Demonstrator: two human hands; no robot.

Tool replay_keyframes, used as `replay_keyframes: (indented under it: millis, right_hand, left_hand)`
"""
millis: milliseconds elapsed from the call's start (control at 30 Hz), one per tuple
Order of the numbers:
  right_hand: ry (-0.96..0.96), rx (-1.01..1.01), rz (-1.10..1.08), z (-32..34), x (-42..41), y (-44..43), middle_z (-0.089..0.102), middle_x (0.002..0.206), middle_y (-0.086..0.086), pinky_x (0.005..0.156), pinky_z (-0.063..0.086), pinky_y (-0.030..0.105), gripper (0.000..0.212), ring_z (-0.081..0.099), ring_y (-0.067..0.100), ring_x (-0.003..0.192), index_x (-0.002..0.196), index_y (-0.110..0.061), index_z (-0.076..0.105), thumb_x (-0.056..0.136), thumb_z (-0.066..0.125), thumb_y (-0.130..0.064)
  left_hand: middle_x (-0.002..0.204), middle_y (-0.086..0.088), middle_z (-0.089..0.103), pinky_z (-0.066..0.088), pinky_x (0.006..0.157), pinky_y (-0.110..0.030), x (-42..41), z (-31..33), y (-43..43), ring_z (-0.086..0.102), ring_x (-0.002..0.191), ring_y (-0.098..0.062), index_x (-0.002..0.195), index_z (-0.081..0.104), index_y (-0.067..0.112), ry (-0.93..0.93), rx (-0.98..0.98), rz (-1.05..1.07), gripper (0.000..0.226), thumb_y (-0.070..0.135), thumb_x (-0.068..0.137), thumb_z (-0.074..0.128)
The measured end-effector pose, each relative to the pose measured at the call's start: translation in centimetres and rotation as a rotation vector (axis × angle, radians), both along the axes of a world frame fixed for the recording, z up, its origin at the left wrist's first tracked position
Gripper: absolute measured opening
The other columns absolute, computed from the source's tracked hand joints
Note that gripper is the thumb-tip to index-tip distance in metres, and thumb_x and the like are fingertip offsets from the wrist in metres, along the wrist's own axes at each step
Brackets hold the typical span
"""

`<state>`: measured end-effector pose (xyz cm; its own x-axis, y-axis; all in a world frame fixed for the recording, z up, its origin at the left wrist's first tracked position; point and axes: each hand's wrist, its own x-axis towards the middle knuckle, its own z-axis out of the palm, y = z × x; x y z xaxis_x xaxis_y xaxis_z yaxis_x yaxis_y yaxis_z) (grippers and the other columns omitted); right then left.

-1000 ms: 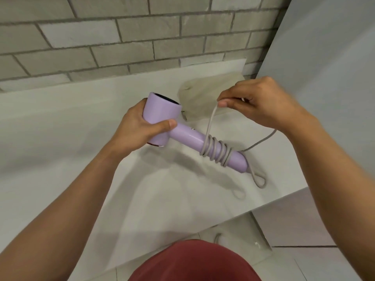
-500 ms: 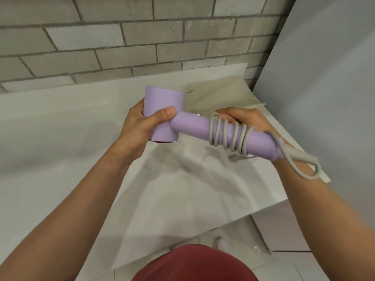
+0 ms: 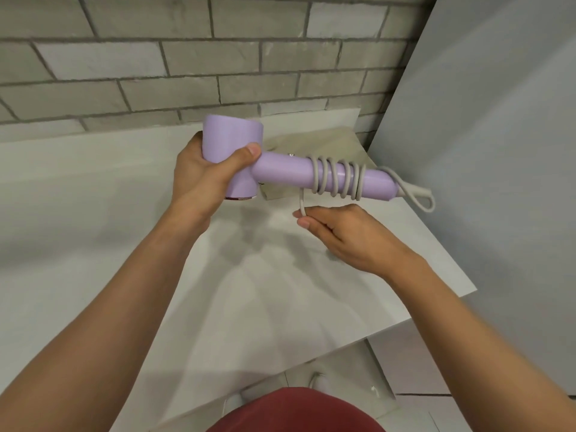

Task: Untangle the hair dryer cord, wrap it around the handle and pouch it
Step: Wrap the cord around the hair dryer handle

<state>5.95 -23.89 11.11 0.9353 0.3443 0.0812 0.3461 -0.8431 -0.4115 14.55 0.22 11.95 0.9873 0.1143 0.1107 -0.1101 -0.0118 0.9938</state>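
A lilac hair dryer (image 3: 282,169) hangs in the air above a white counter (image 3: 93,244), its handle pointing right. My left hand (image 3: 207,179) grips its barrel. A grey cord (image 3: 338,179) is coiled several times round the handle, and a loop of it sticks out past the handle's end. One strand drops from the coils to my right hand (image 3: 346,235), which pinches it just below the handle. A beige pouch (image 3: 321,145) lies flat on the counter behind the dryer, partly hidden by it.
A grey brick wall (image 3: 187,57) runs along the back of the counter. A pale panel (image 3: 498,151) stands at the right. The counter's edge (image 3: 436,313) slants down at the right, with tiled floor and my shoes below.
My right hand has come out from behind the handle to below it, drawing the cord down. The dryer has risen slightly and its handle is now more level.
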Motion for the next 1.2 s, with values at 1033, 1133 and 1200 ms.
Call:
replay_keyframes:
  millis: [1033, 1133, 1200]
  right_hand:
    - [-0.226, -0.136, 0.175, 8.1, 3.5, -7.0, 0.074, 0.088, -0.013, 0.067, 0.051, 0.037, 0.016, 0.05, -0.013, 0.064, 0.106, -0.03, 0.082, 0.098, 0.07, -0.038]
    - [-0.255, -0.012, 0.214, 7.1, 4.7, -6.9, 0.069, 0.086, -0.009, 0.063, 0.053, 0.038, 0.023, 0.053, -0.011, 0.065, 0.114, -0.028, 0.082, 0.097, 0.07, -0.039]
    - [-0.274, 0.066, 0.233, 6.0, 5.7, -6.7, 0.065, 0.085, -0.008, 0.065, 0.054, 0.04, 0.026, 0.058, -0.002, 0.068, 0.12, -0.023, 0.081, 0.099, 0.069, -0.034]
  left_hand:
    - [0.1, 0.026, 0.068, 0.053, 0.058, -0.014, 0.4, -2.2, -0.2, 0.067, 0.089, 0.004, 0.111, 0.061, 0.042, 0.008, 0.5, -0.231, 0.063, 0.066, 0.057, 0.083]
    - [0.105, 0.019, 0.072, 0.055, 0.067, -0.016, 0.0, -1.7, 0.2, 0.07, 0.094, -0.002, 0.114, 0.064, 0.041, -0.006, 0.402, -0.347, 0.06, 0.061, 0.061, 0.083]
    - [0.106, 0.014, 0.074, 0.058, 0.069, -0.021, -0.2, -1.3, 0.4, 0.072, 0.096, -0.008, 0.114, 0.066, 0.041, -0.006, 0.309, -0.384, 0.056, 0.056, 0.063, 0.084]
